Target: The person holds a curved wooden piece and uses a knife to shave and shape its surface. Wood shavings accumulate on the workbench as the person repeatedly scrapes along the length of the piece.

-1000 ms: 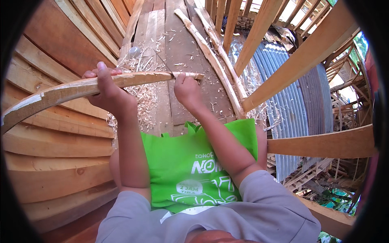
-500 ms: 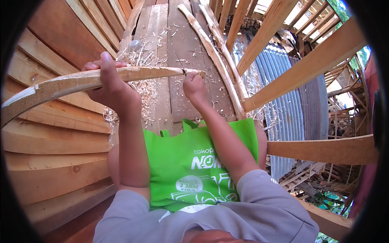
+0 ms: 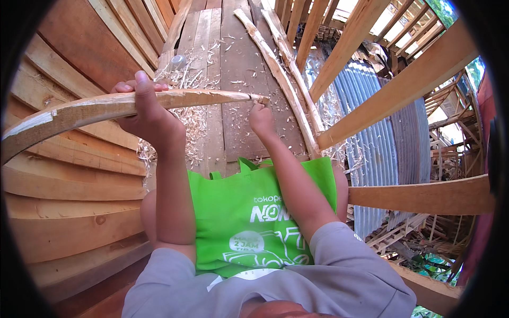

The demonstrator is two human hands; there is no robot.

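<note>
Held across in front of me is a long, peeled wooden pole (image 3: pixel 204 96), which looks bent in this wide view and tapers to the right. My left hand (image 3: pixel 151 108) is wrapped round its middle, thumb up. Close to the thin right end, a thin dark line, like a cord or wire, lies round the wood. My right hand (image 3: pixel 262 119) is closed just below that end; whatever its fingers pinch is too small to make out. A green bag (image 3: pixel 238 212) with white print covers my lap under both forearms.
Pale wood shavings (image 3: pixel 185 127) litter the plank floor (image 3: pixel 238 58), and a clear plastic cup (image 3: pixel 178 62) lies among them. Two peeled poles (image 3: pixel 278 69) rest along the right. A board wall (image 3: pixel 79 175) stands at left; wooden railing posts (image 3: pixel 403 87) and corrugated sheets (image 3: pixel 371 127) are at right.
My right hand has shifted slightly right and down, from beside the pole's tip to below it. A thin dark strand seen above the pole no longer shows there. The left hand keeps its grip.
</note>
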